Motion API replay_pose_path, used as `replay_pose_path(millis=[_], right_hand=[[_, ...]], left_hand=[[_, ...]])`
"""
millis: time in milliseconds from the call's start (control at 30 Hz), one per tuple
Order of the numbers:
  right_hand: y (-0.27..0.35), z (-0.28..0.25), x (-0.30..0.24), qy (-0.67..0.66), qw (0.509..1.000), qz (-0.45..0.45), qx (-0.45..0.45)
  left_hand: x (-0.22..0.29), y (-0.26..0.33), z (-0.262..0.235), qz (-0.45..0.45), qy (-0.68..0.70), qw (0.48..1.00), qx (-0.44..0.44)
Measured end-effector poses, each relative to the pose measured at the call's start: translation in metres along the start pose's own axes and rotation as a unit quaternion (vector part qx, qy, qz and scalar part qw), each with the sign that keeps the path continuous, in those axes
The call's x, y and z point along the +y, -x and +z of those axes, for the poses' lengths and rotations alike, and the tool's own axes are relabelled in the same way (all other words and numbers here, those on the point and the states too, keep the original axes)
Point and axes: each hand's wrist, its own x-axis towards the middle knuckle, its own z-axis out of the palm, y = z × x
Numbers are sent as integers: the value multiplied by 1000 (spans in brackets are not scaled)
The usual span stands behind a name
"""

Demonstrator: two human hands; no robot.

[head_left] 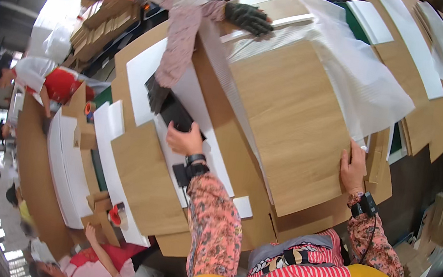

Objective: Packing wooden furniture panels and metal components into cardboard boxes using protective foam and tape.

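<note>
My left hand [186, 139] grips the near end of a flat black box-like object [177, 112]. A co-worker's dark-gloved hand [157, 95] is on the far end of it. Beneath lies a long white panel [207, 136]. My right hand [352, 167] is closed on the right edge of a large wood-grain panel [297, 126], with the thumb at the edge and the undersides of the fingers hidden. Translucent foam sheeting [355, 72] lies around that panel's far and right sides. The co-worker's other gloved hand [249, 19] rests flat on the sheeting at the far edge.
A smaller wood-grain panel [148, 173] lies left of my left forearm. A red tape dispenser [115, 215] stands on a white panel at lower left. Cardboard [36, 169] runs under the stacks. Several people work along the left side. More boards [411, 40] lie at far right.
</note>
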Motion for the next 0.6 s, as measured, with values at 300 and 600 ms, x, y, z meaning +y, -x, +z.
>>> replay_pose_path(millis=[300,600], right_hand=[[3,-7,3,5,999,18,44],[7,-4,11,-36,998,-21,49]], left_hand=[[27,21,-66,124,144,981,-43],[128,82,-92,237,273,916,-172]])
